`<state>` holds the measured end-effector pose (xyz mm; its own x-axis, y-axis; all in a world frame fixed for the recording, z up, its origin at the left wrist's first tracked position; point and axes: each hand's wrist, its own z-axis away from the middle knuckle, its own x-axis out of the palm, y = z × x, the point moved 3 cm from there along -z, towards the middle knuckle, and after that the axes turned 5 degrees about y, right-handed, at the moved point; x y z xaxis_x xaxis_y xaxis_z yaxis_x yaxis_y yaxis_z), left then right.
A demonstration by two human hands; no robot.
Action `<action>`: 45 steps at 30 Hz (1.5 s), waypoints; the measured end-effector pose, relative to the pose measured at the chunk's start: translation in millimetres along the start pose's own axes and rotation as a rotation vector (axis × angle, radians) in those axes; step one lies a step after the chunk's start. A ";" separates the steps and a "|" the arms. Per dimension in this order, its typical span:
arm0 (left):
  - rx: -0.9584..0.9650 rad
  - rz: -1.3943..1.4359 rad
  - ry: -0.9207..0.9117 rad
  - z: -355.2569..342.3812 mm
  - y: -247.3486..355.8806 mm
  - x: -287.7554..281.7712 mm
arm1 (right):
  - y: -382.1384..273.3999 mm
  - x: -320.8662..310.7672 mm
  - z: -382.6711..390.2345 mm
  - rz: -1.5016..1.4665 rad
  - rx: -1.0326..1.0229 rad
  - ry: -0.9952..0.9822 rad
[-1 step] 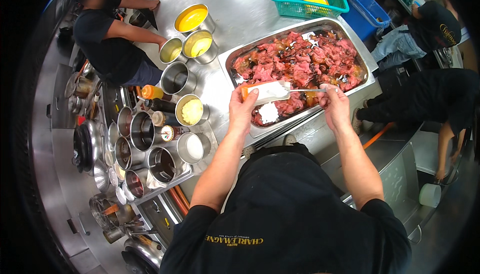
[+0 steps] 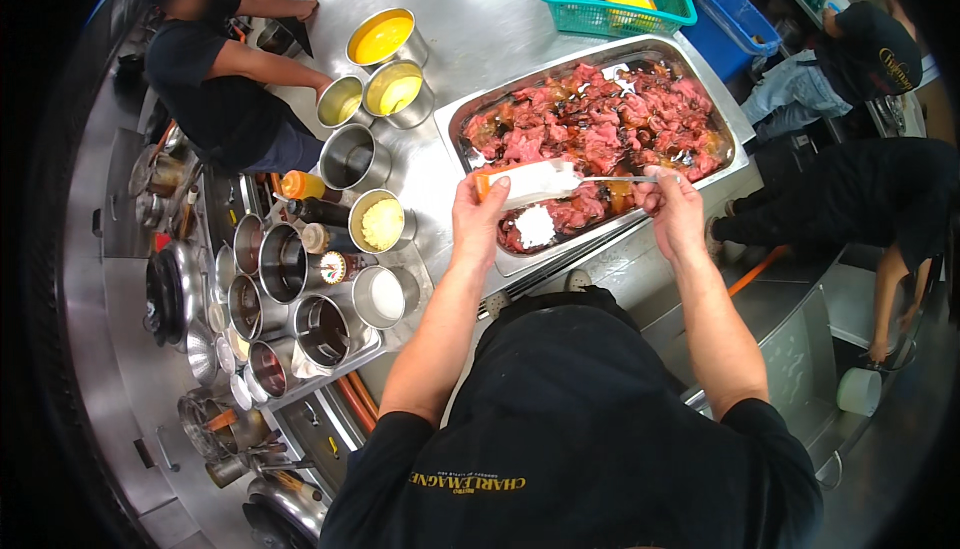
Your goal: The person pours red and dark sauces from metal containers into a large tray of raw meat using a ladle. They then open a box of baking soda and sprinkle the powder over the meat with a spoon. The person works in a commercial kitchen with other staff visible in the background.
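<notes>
A small orange-and-white carton (image 2: pixel 542 180) of white powder lies tilted in my left hand (image 2: pixel 480 219), its fingers and thumb closed around one end. My right hand (image 2: pixel 677 211) pinches the handle of a metal spoon (image 2: pixel 618 179), whose bowl is at the carton's far end. Both hands are over the near side of a large steel tray (image 2: pixel 448 133). Raw red meat pieces (image 2: pixel 602 139) in dark liquid fill the tray. A heap of white powder (image 2: pixel 534 227) sits on the meat, just below the carton.
Steel pots with yellow contents (image 2: pixel 383 41) and a pot of chopped pale yellow food (image 2: pixel 383 224) stand left. More pots and bottles crowd the lower left. A green basket (image 2: pixel 615 17) is beyond the tray. Co-workers stand at the left (image 2: pixel 215 89) and right (image 2: pixel 860 194).
Very little differs. My right hand with the spoon sits a touch farther right, and the rest of the view has shifted slightly left.
</notes>
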<state>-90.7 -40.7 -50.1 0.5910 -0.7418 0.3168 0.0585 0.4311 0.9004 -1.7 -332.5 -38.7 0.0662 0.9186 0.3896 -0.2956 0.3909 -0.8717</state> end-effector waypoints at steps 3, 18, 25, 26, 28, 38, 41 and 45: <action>0.024 0.029 0.047 -4.7 7.3 -9.1 | -25.7 -16.0 -4.5 0.033 -0.036 0.003; 0.018 -0.023 -0.046 5.2 -17.1 41.3 | -29.0 17.4 6.8 0.727 -0.621 -0.230; 0.027 -0.007 0.005 6.9 -27.2 61.4 | 0.8 -5.7 -20.3 0.344 -0.197 -0.110; 0.020 0.004 0.023 6.7 -29.5 63.0 | 3.7 -6.7 -24.7 0.304 -0.152 -0.106; 0.006 0.004 0.018 5.1 -32.6 64.1 | 4.7 -4.4 -29.1 0.287 -0.110 -0.114; 0.008 0.049 0.148 -0.4 -18.9 44.9 | -46.6 -30.0 -46.7 0.314 -0.182 -0.064; 0.090 -0.005 0.151 -2.8 -7.3 36.3 | -68.5 -28.6 -33.8 0.428 -0.408 -0.066; 0.077 -0.059 0.098 5.0 3.0 47.0 | -74.2 -8.6 -14.0 0.402 -0.465 -0.236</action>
<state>-66.8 -76.9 -31.0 0.6640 -0.7098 0.2351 0.0360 0.3444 0.9381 33.0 -368.7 18.4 -0.1901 0.9816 0.0157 0.1926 0.0530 -0.9798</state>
